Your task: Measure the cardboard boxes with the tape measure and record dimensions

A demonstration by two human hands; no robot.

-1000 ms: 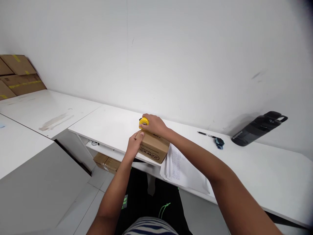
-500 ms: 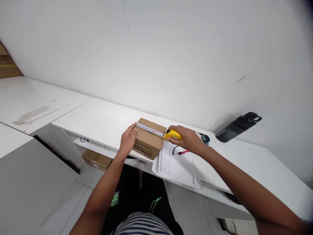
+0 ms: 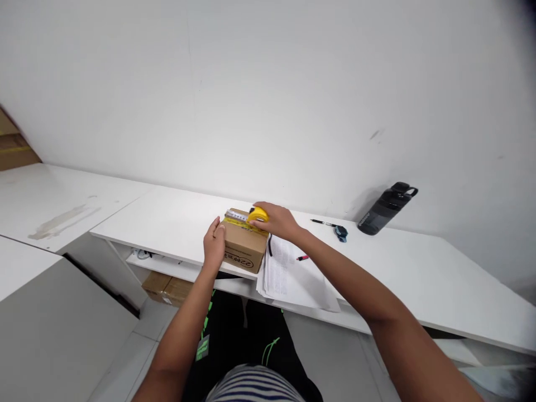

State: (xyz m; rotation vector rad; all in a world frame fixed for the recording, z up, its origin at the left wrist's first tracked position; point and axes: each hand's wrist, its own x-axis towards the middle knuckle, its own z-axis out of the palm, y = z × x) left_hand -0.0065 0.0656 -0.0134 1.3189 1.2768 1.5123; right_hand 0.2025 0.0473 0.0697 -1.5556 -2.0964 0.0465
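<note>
A stack of cartons [image 3: 14,151] sits at the far left on a white table [image 3: 23,201] marked by a brown smear. Next comes a narrower white desk [image 3: 159,223] along a scuffed white wall [image 3: 272,100], with more cartons [image 3: 161,287] below its shelf. On the desk, the left hand [image 3: 214,243] lies against the left end of a small brown box [image 3: 240,243]; whether it grips, I cannot tell. Over the box's top, the right hand [image 3: 278,219] is closed around a yellow tape measure [image 3: 258,214], its numbered blade running out leftward. Papers [image 3: 288,279] lie just right of the box, a red pen [image 3: 302,258] on them, partly hidden by the right forearm. Beyond are a black pen [image 3: 322,222], a dark blue object [image 3: 340,233] and a black bottle [image 3: 383,212] near the wall.
</note>
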